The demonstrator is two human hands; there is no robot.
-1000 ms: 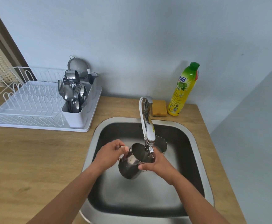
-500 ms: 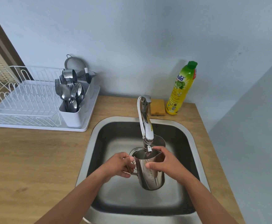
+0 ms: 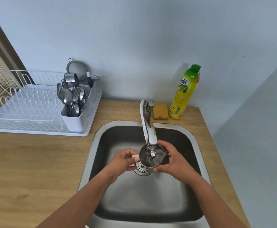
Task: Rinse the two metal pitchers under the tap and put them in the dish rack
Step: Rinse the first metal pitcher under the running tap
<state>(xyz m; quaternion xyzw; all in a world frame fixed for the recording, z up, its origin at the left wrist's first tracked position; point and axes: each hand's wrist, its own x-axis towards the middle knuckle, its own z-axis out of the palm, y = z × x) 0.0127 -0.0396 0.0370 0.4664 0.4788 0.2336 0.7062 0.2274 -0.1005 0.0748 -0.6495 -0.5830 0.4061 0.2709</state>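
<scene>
Your left hand (image 3: pixel 123 161) has its fingertips pinched on the handle (image 3: pixel 135 156) at the left side of the metal pitcher (image 3: pixel 158 160). Your right hand (image 3: pixel 174 162) curls its fingers round the opposite wall, thumb over the near rim by the pour lip. Between the two hands the pitcher stands upright at the centre of the frame, long axis vertical and mouth up. The nozzle of the tap (image 3: pixel 149 129) pokes just inside the rim, so the opening sits right under the outlet. Whether water is running is not clear from here. The pitcher is held off the basin floor. The drain strainer (image 3: pixel 142 169) shows just below its left edge, inside the sink (image 3: pixel 87 162). The second pitcher cannot be made out with any certainty; the tap and your right hand cover the spot behind. What matters for the next move is direction. The dish rack (image 3: pixel 19 112) lies in the upper left of the frame, well apart from the basin, with its cutlery holder (image 3: pixel 76 122) at the end nearest the sink. Your left hand, on the handle, is the one on the rack's side. By my judgement, once rinsed, tip the pitcher away from the nozzle to drain before you carry it by that handle up and left.
</scene>
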